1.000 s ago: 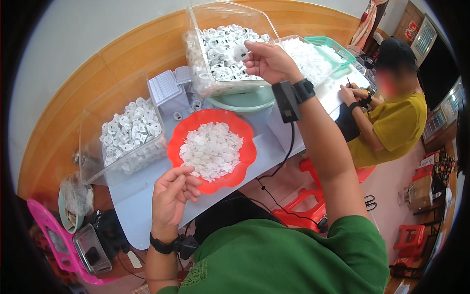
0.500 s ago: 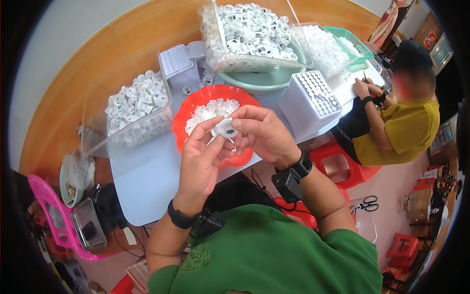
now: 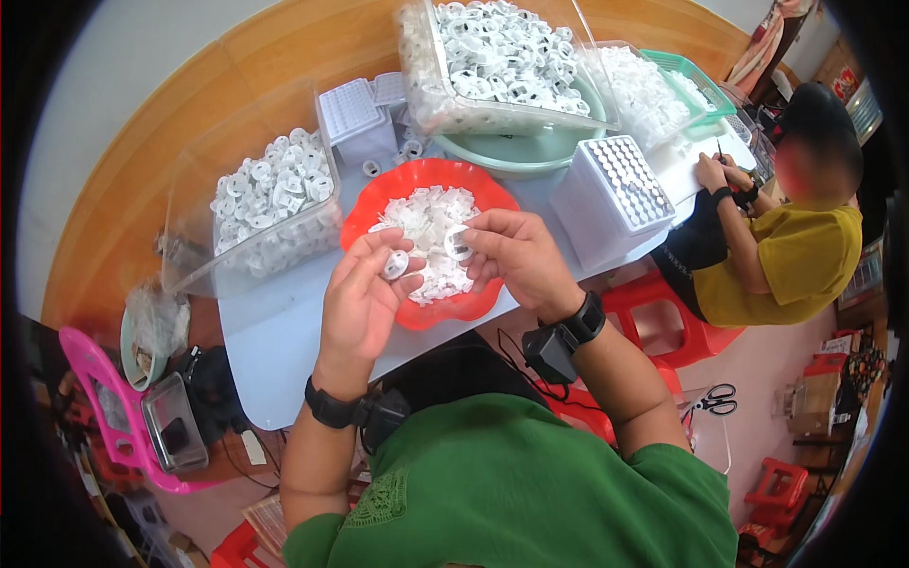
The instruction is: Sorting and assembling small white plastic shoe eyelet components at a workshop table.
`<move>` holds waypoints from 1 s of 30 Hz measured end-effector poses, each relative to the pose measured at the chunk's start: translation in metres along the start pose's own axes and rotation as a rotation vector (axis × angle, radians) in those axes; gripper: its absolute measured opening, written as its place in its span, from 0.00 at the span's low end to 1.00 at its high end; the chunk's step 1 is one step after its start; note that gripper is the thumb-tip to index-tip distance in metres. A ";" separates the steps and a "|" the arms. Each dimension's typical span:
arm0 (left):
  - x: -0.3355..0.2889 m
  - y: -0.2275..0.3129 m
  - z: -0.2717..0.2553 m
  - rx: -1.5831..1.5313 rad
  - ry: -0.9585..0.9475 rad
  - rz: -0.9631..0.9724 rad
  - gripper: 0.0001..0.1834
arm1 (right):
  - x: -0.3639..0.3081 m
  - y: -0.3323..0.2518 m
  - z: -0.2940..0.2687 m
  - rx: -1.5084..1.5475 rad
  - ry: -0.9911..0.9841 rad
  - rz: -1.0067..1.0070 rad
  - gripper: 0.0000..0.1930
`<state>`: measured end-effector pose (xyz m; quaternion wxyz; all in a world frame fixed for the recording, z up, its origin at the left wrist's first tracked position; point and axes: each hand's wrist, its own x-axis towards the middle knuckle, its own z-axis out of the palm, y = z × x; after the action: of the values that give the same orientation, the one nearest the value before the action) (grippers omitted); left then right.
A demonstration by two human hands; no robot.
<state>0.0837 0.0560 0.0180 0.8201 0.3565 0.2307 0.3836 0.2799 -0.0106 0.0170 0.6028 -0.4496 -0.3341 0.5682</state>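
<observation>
My left hand (image 3: 365,289) pinches a small round white plastic part (image 3: 396,264) between thumb and fingers. In my right hand (image 3: 521,256) is a white plastic ring (image 3: 458,242), gripped at its right edge by thumb and forefinger. Both hands hover, apart from each other, over the near side of a red scalloped bowl (image 3: 492,194). Many small white plastic pieces (image 3: 426,210) lie heaped in that bowl. Left of it, a clear bin (image 3: 284,237) holds a pile of round white parts (image 3: 275,185) with dark slots.
At the back, a large clear bin (image 3: 516,118) of similar parts rests on a green basin (image 3: 516,161). A white box (image 3: 615,227) of upright cylinders stands at the right, near a seated co-worker in a yellow shirt (image 3: 786,256). Scissors (image 3: 715,399) lie lower right.
My hands have moved apart. Half a second ago they met around a round white part; now each holds a separate piece. The whole view has shifted slightly.
</observation>
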 end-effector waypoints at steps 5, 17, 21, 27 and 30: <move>0.008 0.000 0.005 0.052 0.061 -0.106 0.15 | 0.000 0.000 -0.003 0.017 0.013 0.003 0.06; 0.008 -0.008 0.009 0.305 -0.043 -0.098 0.17 | 0.005 0.004 0.004 -0.268 -0.013 -0.124 0.05; 0.009 -0.007 0.003 0.345 -0.114 -0.114 0.18 | 0.004 -0.005 0.007 -0.501 -0.026 -0.167 0.05; 0.005 -0.014 0.010 0.192 -0.108 -0.039 0.20 | -0.002 -0.005 0.016 -0.237 0.012 -0.108 0.04; 0.001 -0.017 0.014 0.323 -0.070 0.079 0.20 | -0.006 0.001 0.022 0.088 0.057 0.048 0.06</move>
<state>0.1016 0.0437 0.0139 0.7438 0.5056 0.2465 0.3609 0.2588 -0.0128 0.0244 0.6175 -0.4468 -0.2806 0.5834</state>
